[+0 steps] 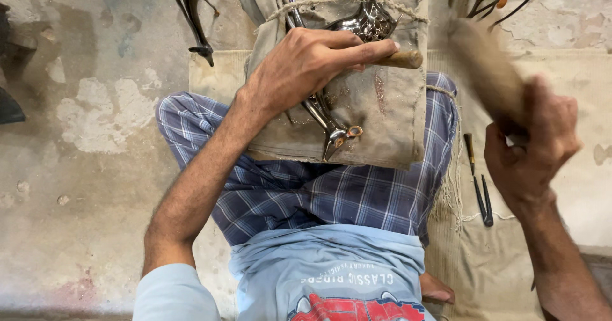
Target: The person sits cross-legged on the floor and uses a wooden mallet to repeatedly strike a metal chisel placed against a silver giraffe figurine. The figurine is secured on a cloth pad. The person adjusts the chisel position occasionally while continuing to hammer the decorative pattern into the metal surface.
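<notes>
Left hand (306, 66) pinches a wooden-handled punch (398, 58) against the shiny metal figure (331, 123) tied on the cloth pad's (389, 117) centre; right hand (532, 136) clenches a blurred wooden mallet (488, 69). A skewed blow could strike fingers (363, 52).

The padded canvas block (376, 114) on the lap was largely taken up by the shiny metal figure (331, 114) tied down with twine (344, 1) and by the left hand (306, 66) pressed over it. Open canvas was left at the block's right edge. Bare floor (83, 168) lay free to the left. To the right, the mat (574, 187) was partly blocked by small pliers (481, 190). Far corners were occupied by other metal figures (191, 15).
</notes>
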